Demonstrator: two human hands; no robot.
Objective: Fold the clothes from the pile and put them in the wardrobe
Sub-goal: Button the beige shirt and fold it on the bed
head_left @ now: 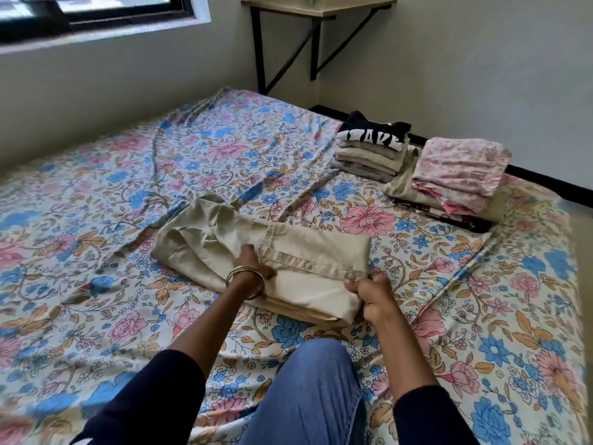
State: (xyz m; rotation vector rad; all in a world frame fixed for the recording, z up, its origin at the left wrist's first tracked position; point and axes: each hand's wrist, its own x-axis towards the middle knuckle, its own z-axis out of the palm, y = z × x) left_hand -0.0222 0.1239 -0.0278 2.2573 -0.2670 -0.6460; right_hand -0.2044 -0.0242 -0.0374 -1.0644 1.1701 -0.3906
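Two hands (253, 261), one beige shirt (298, 248), two stacks of folded clothes (372, 152), one shelf (317, 4).

Beige shirt (298, 261) is lying partly folded on the bed, button placket facing up, layered edge nearest the person. Two folded stacks are sitting well apart at the far right: black printed tee on beige pieces (372, 152), and pink floral pieces (459, 178).
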